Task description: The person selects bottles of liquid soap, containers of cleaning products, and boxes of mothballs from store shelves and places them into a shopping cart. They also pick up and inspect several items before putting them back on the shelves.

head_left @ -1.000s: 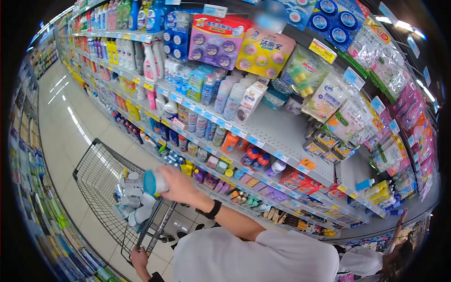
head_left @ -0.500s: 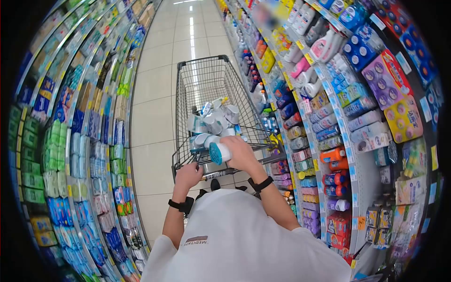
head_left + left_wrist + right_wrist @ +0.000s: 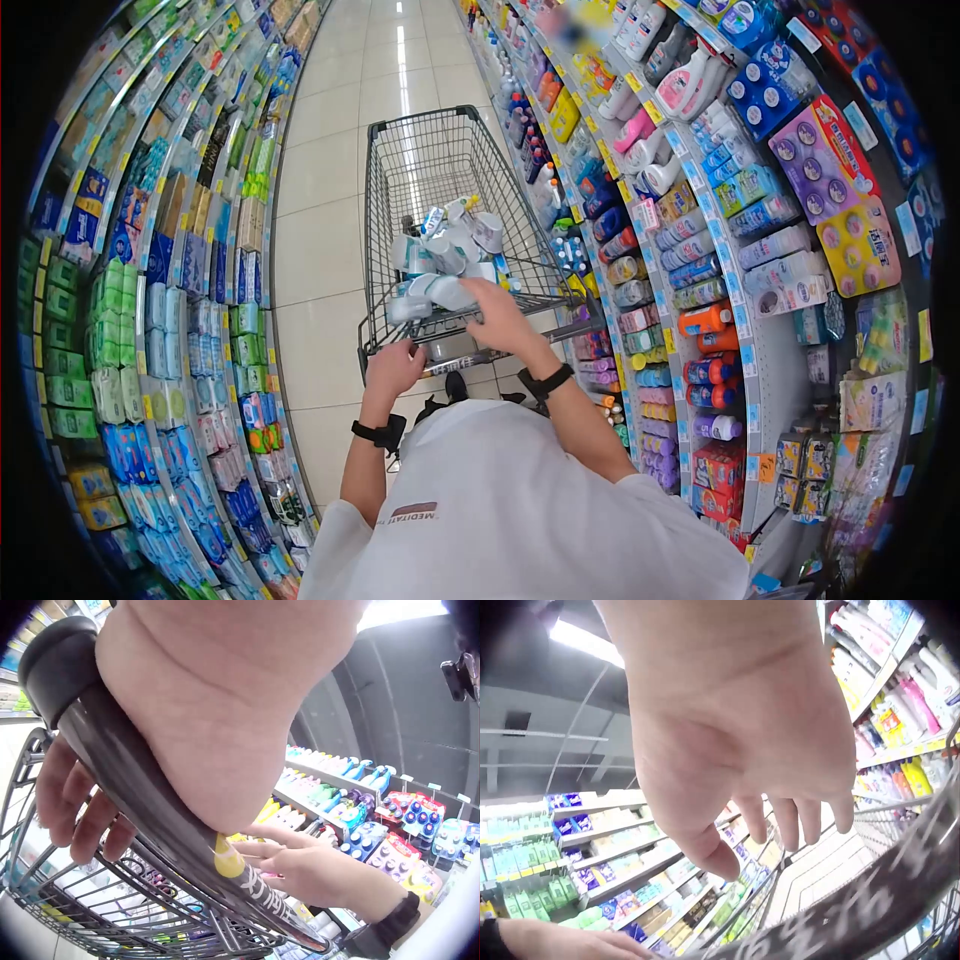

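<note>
My left hand [image 3: 395, 368] grips the dark handle [image 3: 139, 776] of a wire shopping cart [image 3: 372, 165]. In the left wrist view its fingers [image 3: 88, 817] hang curled over the far side of the bar. My right hand [image 3: 502, 328] reaches over the handle to the near end of the basket, palm down. Its fingers are loosely bent, and the right wrist view shows nothing held in them. Just beyond its fingertips lies a white tub [image 3: 452, 294], against a pile of similar white containers [image 3: 445, 252] in the basket.
Packed shelves of paper goods and wipes [image 3: 120, 365] line the left side. On the right, shelves hold cleaning bottles, spray cans [image 3: 790, 285] and hanging packs [image 3: 862, 245]. A tiled aisle floor [image 3: 320, 180] runs ahead between them.
The view has turned from the right shelf to the aisle and cart. My right hand has carried the white, teal-lidded tub into the basket and let go. My left hand stays at the handle.
</note>
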`<move>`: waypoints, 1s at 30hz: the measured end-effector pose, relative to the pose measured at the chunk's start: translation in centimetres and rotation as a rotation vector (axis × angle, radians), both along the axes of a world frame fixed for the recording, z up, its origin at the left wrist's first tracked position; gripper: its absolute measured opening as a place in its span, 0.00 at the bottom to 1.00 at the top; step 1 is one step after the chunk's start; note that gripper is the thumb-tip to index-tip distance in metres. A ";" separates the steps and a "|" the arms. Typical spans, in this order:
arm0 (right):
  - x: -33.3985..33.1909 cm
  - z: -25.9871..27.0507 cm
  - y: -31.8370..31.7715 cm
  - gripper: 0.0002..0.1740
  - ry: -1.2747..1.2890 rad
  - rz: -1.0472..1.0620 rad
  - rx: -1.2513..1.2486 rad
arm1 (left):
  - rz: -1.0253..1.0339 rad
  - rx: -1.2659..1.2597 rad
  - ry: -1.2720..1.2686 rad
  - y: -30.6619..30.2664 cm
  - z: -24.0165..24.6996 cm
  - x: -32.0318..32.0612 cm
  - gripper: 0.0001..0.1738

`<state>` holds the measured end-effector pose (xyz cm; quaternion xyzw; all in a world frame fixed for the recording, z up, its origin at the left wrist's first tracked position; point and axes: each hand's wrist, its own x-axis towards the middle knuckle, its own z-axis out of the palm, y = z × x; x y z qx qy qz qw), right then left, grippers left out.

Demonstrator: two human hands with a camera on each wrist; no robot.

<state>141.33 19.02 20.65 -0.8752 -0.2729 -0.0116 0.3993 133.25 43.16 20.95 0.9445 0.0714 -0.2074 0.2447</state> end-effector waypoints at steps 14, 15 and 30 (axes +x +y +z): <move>-8.0 10.9 -27.8 0.23 0.278 -0.671 0.356 | -0.032 0.121 -0.027 1.8 -3.7 0.4 0.22; -9.0 11.5 -30.1 0.21 0.224 -0.764 0.401 | -0.031 0.099 -0.028 1.3 -2.8 0.6 0.21; -16.2 13.3 -69.2 0.47 -0.142 -1.694 0.180 | 0.064 -0.068 -0.062 2.6 -4.6 0.5 0.11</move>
